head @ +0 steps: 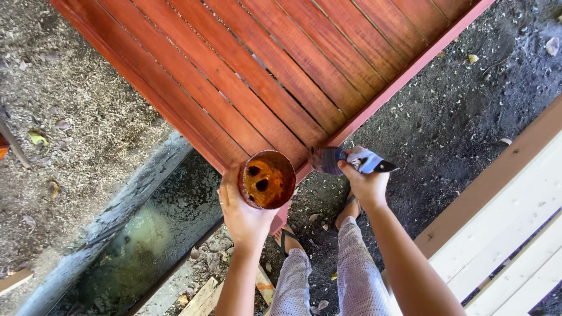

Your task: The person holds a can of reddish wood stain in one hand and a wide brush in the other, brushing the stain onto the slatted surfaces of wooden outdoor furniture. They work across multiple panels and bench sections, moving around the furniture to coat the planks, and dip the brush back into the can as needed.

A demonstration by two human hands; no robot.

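My left hand (243, 213) grips a round rusty tin (267, 179) with orange-brown stain inside, held just below the near edge of a reddish-brown slatted wooden panel (275, 64). My right hand (366, 184) holds a paintbrush (345, 160) with a blue-grey ferrule and a dark handle. Its bristles touch the panel's near corner edge. Below the hands I see my legs in light patterned trousers (351, 275) and sandalled feet (350, 206) on the ground.
Dark soil and sawdust cover the ground (456, 111). A pale unpainted wooden frame (503, 234) lies at the right. A concrete-edged pit with murky water (146, 240) sits at the lower left, with wood scraps (202, 295) beside it.
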